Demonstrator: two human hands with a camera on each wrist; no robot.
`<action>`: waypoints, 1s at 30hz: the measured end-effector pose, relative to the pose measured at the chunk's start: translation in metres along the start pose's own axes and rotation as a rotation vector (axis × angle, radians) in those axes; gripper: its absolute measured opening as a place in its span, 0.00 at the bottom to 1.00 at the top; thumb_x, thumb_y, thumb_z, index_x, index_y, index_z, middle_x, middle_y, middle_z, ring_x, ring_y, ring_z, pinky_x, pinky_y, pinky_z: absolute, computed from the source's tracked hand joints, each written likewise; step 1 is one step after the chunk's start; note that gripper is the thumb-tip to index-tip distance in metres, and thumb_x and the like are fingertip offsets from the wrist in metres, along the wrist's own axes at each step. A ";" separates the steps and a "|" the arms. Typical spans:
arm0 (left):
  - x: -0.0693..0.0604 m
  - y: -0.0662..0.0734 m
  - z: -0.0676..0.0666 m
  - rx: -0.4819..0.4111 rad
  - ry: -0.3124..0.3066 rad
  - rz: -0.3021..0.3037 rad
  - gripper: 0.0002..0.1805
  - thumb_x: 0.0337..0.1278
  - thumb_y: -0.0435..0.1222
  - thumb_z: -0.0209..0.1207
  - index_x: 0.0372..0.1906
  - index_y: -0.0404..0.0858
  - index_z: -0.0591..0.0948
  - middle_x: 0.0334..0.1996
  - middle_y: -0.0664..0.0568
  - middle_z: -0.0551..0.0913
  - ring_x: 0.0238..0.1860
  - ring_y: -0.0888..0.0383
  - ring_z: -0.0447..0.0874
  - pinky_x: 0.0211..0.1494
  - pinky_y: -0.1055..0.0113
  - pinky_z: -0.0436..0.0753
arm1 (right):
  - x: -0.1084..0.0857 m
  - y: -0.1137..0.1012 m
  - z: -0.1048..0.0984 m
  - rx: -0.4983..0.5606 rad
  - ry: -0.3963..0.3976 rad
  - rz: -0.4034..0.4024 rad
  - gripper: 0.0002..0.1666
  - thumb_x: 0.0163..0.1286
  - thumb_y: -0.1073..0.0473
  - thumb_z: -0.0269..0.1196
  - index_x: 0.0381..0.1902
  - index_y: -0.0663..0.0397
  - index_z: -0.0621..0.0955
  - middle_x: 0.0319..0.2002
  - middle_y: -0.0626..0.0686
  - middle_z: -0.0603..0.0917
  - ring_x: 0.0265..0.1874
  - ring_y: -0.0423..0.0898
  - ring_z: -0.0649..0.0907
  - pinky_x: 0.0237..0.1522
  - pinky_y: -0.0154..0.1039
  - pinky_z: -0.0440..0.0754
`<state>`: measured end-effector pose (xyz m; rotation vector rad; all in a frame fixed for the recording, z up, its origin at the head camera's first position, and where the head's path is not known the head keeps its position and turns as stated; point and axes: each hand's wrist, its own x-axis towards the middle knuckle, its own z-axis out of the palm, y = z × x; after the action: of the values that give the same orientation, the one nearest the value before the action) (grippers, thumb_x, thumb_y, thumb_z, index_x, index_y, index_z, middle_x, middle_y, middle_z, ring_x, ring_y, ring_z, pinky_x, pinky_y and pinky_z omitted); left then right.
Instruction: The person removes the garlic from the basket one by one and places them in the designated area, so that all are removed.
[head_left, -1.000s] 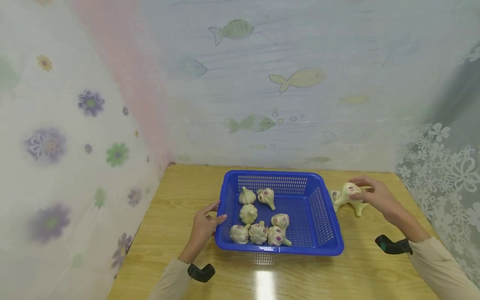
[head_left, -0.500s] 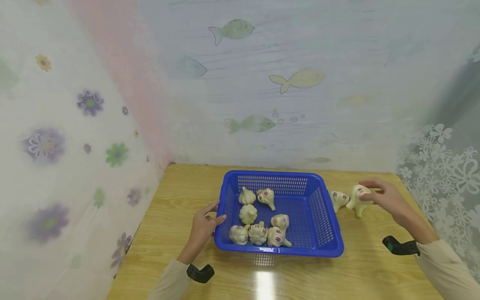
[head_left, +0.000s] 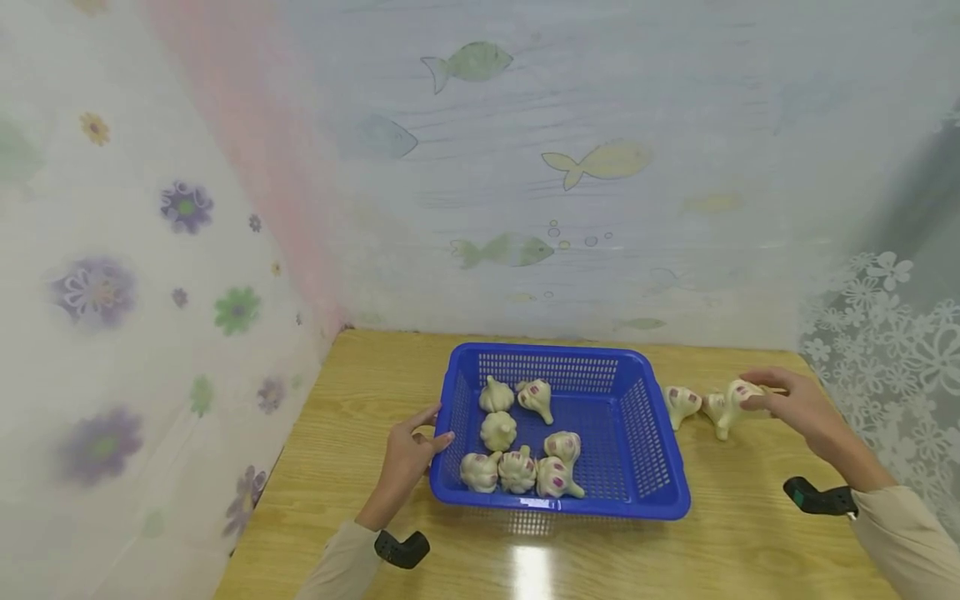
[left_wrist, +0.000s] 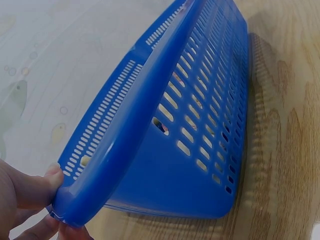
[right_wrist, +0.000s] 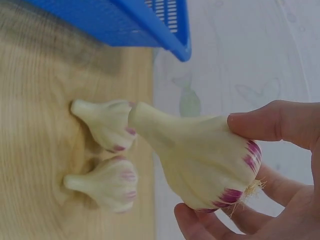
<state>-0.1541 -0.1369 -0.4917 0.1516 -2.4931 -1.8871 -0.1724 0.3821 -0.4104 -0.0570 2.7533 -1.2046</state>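
Head view: blue basket (head_left: 585, 502) on the wooden table (head_left: 360, 392). Left hand (head_left: 408, 454) at the basket's 9 o'clock, gripping the rim. Seven garlic bulbs (head_left: 498, 431) inside, strung round from 11 o'clock through 9 to 6; blue floor shows toward 3. Outside, at the basket's 3 o'clock, two loose bulbs (head_left: 682, 402) lie on the table, just beside one another. Farther out, same direction, the right hand (head_left: 806, 406) pinches a third, the held bulb (head_left: 740, 390).

Left wrist view: thumb over the rim corner at 8 o'clock, fingers beneath; a firm pinch. Slotted wall slopes away toward 1 o'clock, base apparently resting on the table.

Right wrist view: thumb on the held bulb's upper side, a fingertip below; neck toward 10 o'clock, roots toward 4. The loose pair lies at 8 to 9 o'clock, basket corner at 12. Contact between the held bulb and its neighbour: cannot tell.

Progress, judged: under way, not finished. Seven of ten visible bulbs are in the basket, one is in hand, two are in neither hand. Whether bulbs are going in or coming out, this moment does not settle.
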 end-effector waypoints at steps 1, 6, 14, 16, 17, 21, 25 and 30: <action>0.000 0.000 0.000 0.003 0.001 0.004 0.28 0.52 0.31 0.66 0.61 0.39 0.76 0.44 0.43 0.80 0.16 0.61 0.72 0.15 0.66 0.77 | 0.000 0.002 0.000 -0.004 -0.003 0.005 0.35 0.72 0.51 0.56 0.65 0.73 0.63 0.61 0.73 0.63 0.53 0.68 0.68 0.44 0.54 0.75; -0.001 0.001 0.000 0.007 0.006 0.012 0.28 0.52 0.31 0.67 0.61 0.39 0.76 0.44 0.44 0.80 0.15 0.61 0.72 0.15 0.65 0.77 | 0.003 0.014 -0.001 -0.017 -0.016 0.056 0.35 0.72 0.51 0.55 0.64 0.73 0.64 0.60 0.74 0.64 0.52 0.67 0.69 0.43 0.52 0.76; -0.001 -0.001 0.001 0.008 0.000 0.008 0.28 0.52 0.31 0.66 0.61 0.39 0.76 0.45 0.43 0.79 0.16 0.61 0.72 0.16 0.65 0.77 | 0.006 0.033 -0.001 0.002 -0.034 0.113 0.35 0.72 0.51 0.54 0.64 0.75 0.62 0.60 0.76 0.64 0.52 0.68 0.69 0.43 0.52 0.76; -0.001 -0.002 0.002 0.008 0.000 0.005 0.28 0.52 0.32 0.67 0.61 0.39 0.76 0.45 0.43 0.79 0.16 0.61 0.72 0.16 0.66 0.77 | 0.007 0.037 0.000 0.008 -0.037 0.121 0.35 0.72 0.51 0.54 0.64 0.75 0.63 0.60 0.76 0.64 0.52 0.68 0.70 0.42 0.53 0.76; -0.001 -0.002 0.002 0.009 0.000 0.004 0.28 0.52 0.32 0.67 0.61 0.39 0.76 0.45 0.43 0.79 0.16 0.61 0.72 0.16 0.66 0.77 | 0.008 0.039 0.000 0.010 -0.039 0.128 0.35 0.72 0.51 0.54 0.64 0.76 0.63 0.60 0.77 0.64 0.52 0.69 0.69 0.42 0.53 0.75; -0.001 -0.001 0.002 0.016 0.002 0.005 0.28 0.52 0.32 0.67 0.61 0.39 0.76 0.45 0.43 0.79 0.16 0.60 0.71 0.16 0.66 0.77 | 0.009 0.048 0.000 0.010 -0.043 0.135 0.35 0.72 0.52 0.53 0.63 0.77 0.63 0.60 0.78 0.62 0.53 0.72 0.67 0.43 0.56 0.74; -0.001 0.000 0.002 0.021 0.009 0.005 0.28 0.52 0.31 0.66 0.61 0.39 0.76 0.45 0.44 0.79 0.16 0.60 0.70 0.15 0.67 0.76 | 0.011 0.056 0.000 0.002 -0.036 0.132 0.34 0.72 0.53 0.52 0.62 0.79 0.63 0.61 0.80 0.60 0.53 0.73 0.67 0.44 0.59 0.73; -0.002 0.001 0.002 0.028 0.018 0.006 0.27 0.52 0.30 0.66 0.60 0.39 0.77 0.44 0.45 0.80 0.16 0.61 0.69 0.15 0.68 0.75 | 0.014 0.065 -0.001 0.008 -0.040 0.153 0.35 0.72 0.53 0.52 0.63 0.79 0.62 0.62 0.80 0.58 0.54 0.74 0.65 0.45 0.60 0.73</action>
<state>-0.1525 -0.1347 -0.4914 0.1610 -2.5064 -1.8412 -0.1853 0.4255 -0.4585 0.1270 2.6630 -1.1608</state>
